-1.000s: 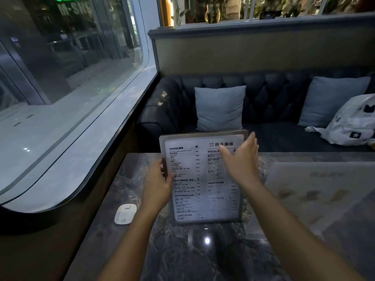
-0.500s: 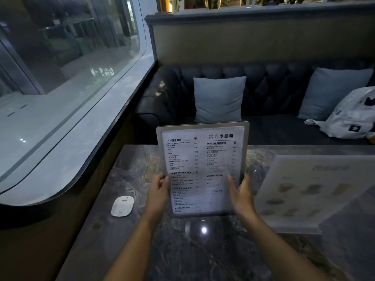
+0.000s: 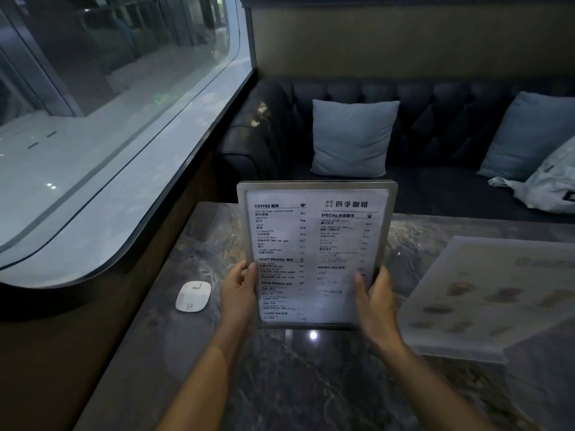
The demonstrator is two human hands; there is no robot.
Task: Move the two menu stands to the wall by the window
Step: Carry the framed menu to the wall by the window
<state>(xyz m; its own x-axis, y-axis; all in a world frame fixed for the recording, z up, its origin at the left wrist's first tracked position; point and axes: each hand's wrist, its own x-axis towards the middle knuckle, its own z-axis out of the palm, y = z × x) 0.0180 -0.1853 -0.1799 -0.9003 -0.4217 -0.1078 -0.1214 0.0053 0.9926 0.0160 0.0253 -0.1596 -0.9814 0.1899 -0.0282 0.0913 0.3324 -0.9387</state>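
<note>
A metal-framed menu stand (image 3: 314, 244) with a printed drinks list stands upright on the dark marble table (image 3: 295, 384), facing me. My left hand (image 3: 238, 293) grips its lower left edge and my right hand (image 3: 378, 303) grips its lower right edge. A second menu stand (image 3: 494, 293), clear acrylic with pale pictures of drinks, stands at the right of the table, leaning back; neither hand touches it. The window (image 3: 102, 104) and the wall under it run along the table's left side.
A small white rounded device (image 3: 193, 296) lies on the table near the window wall, left of my left hand. Behind the table is a dark tufted sofa (image 3: 435, 126) with two grey cushions (image 3: 353, 138) and a white bag (image 3: 550, 185) at the right.
My right hand dropped from the framed menu's top right to its lower right edge, so both hands now grip the sides. The view tilted down and the acrylic stand came into sight.
</note>
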